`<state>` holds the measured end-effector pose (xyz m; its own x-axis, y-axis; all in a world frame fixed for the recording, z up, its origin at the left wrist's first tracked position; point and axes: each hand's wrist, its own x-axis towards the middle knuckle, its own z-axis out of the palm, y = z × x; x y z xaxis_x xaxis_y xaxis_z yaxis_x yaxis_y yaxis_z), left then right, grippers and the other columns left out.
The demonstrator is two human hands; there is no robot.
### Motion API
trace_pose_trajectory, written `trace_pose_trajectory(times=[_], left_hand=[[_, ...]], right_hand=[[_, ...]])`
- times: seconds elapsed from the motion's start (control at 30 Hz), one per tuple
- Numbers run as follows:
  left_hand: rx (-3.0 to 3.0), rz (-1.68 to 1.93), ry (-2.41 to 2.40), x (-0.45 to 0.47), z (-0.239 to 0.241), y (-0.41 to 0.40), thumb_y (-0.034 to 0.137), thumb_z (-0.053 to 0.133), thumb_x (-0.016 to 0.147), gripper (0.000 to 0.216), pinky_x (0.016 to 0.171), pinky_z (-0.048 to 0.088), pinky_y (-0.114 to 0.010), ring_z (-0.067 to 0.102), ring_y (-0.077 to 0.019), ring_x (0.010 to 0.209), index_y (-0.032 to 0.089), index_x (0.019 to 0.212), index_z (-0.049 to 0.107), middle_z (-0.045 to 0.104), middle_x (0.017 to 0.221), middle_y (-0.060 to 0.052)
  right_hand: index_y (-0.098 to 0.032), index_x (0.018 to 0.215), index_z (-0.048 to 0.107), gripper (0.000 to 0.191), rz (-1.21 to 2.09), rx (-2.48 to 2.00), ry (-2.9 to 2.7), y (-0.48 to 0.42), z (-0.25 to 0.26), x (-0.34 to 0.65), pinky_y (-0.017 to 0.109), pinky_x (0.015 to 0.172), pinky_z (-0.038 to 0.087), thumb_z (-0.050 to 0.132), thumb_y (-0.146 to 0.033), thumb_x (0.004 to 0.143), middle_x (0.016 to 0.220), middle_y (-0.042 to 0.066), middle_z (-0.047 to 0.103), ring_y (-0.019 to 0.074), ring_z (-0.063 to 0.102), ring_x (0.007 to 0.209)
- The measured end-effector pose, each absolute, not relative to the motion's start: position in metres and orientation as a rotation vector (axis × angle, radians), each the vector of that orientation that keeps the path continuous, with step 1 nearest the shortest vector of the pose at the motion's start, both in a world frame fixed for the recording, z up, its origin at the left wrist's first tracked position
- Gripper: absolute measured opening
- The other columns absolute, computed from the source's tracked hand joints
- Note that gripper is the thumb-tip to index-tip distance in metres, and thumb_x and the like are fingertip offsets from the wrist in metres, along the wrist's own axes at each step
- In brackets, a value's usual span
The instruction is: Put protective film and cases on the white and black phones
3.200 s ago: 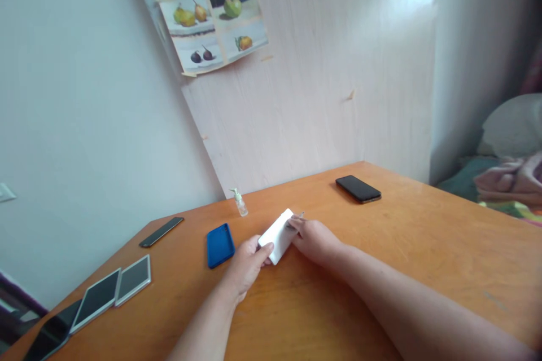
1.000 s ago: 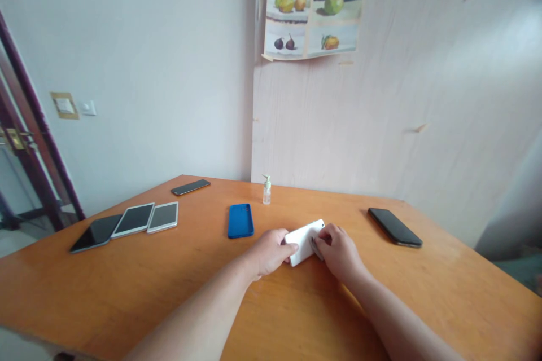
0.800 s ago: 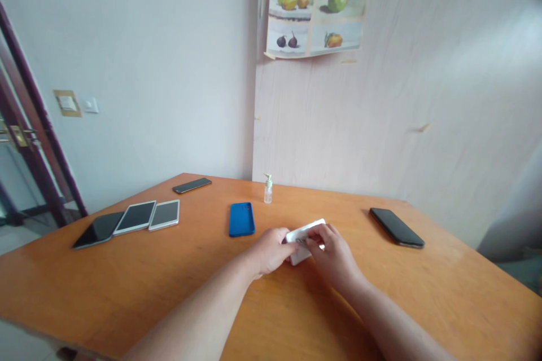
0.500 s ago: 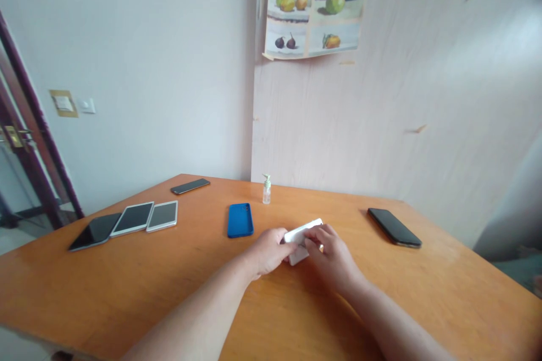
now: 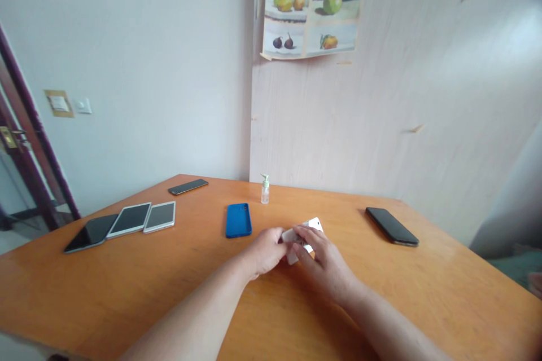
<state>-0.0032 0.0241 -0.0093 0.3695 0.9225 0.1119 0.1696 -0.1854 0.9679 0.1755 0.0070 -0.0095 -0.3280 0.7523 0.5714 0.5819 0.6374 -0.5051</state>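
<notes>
Near the middle of the table, a white phone (image 5: 316, 227) is held tilted, its back with a small dark camera spot facing up. My left hand (image 5: 266, 251) is closed around its left side. Over the phone's middle lies my right hand (image 5: 324, 259), fingers bent and thumb drawn in toward them. Under those fingers shows a pale flat piece (image 5: 289, 235); whether it is a cloth or a cover I cannot tell. To the left of my hands rests a blue phone case (image 5: 239, 220), open side up. A small clear pump bottle (image 5: 265, 189) stands behind them.
On the wooden table (image 5: 169, 271), a dark tablet (image 5: 91, 233), a white tablet (image 5: 129, 220) and a smaller white device (image 5: 160, 217) lie in a row at left. Behind them is a dark phone (image 5: 188, 186). Another black phone (image 5: 392, 225) lies at right.
My right hand has slid left across the phone toward my left hand, uncovering the phone's upper right corner and camera spot. The left hand keeps its hold. The view has shifted slightly.
</notes>
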Motion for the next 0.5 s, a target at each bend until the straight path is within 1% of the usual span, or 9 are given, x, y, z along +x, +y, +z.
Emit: trace_pose_trajectory(times=[0.07, 0.17, 0.3, 0.33, 0.43, 0.5], left_hand=[[1.603, 0.922, 0.985, -0.003, -0.008, 0.024, 0.035, 0.063, 0.077, 0.026, 0.064, 0.041, -0.024, 0.057, -0.0155, 0.072, 0.013, 0.092, 0.065, 0.066, 0.08, -0.002], [1.557, 0.889, 1.027, -0.003, -0.008, 0.024, 0.033, 0.062, 0.077, 0.026, 0.062, 0.042, -0.024, 0.059, -0.0161, 0.07, 0.013, 0.093, 0.064, 0.066, 0.078, -0.003], [1.577, 0.884, 1.034, -0.004, -0.011, 0.026, 0.036, 0.062, 0.078, 0.028, 0.062, 0.042, -0.025, 0.059, -0.0167, 0.071, 0.013, 0.093, 0.064, 0.067, 0.078, -0.003], [1.583, 0.893, 1.027, -0.004, -0.012, 0.026, 0.037, 0.063, 0.077, 0.028, 0.063, 0.042, -0.024, 0.059, -0.0166, 0.072, 0.013, 0.092, 0.064, 0.067, 0.079, -0.003], [1.593, 0.93, 0.963, -0.005, -0.014, 0.027, 0.036, 0.064, 0.078, 0.027, 0.066, 0.041, -0.024, 0.057, -0.0159, 0.073, 0.013, 0.091, 0.066, 0.067, 0.079, -0.002], [1.594, 0.937, 0.926, -0.004, -0.014, 0.027, 0.036, 0.062, 0.079, 0.026, 0.068, 0.042, -0.025, 0.057, -0.0158, 0.074, 0.014, 0.093, 0.066, 0.068, 0.081, -0.002]], right_hand=[[-0.023, 0.127, 0.057, 0.039, 0.251, -1.054, -2.024, 0.009, -0.012, 0.176, 0.041, 0.102, 0.043, 0.05, -0.031, 0.09, 0.124, 0.009, 0.062, 0.0234, 0.056, 0.116], [-0.02, 0.134, 0.052, 0.046, 0.251, -1.22, -1.925, 0.019, -0.017, 0.187, 0.046, 0.103, 0.043, 0.049, -0.032, 0.09, 0.128, 0.012, 0.061, 0.0257, 0.054, 0.12], [-0.019, 0.141, 0.045, 0.053, 0.325, -1.274, -1.952, 0.017, -0.016, 0.19, 0.047, 0.111, 0.035, 0.047, -0.034, 0.091, 0.143, 0.011, 0.049, 0.0267, 0.042, 0.134], [-0.02, 0.143, 0.043, 0.054, 0.346, -1.253, -1.982, 0.012, -0.014, 0.187, 0.047, 0.11, 0.035, 0.047, -0.036, 0.091, 0.143, 0.011, 0.049, 0.0266, 0.042, 0.135], [-0.025, 0.146, 0.038, 0.056, 0.369, -1.17, -2.05, -0.001, -0.008, 0.177, 0.044, 0.106, 0.041, 0.049, -0.037, 0.092, 0.138, 0.008, 0.055, 0.0255, 0.048, 0.13], [-0.027, 0.146, 0.038, 0.057, 0.352, -1.142, -2.052, -0.002, -0.007, 0.176, 0.042, 0.105, 0.043, 0.05, -0.037, 0.092, 0.136, 0.007, 0.057, 0.0246, 0.05, 0.128]])
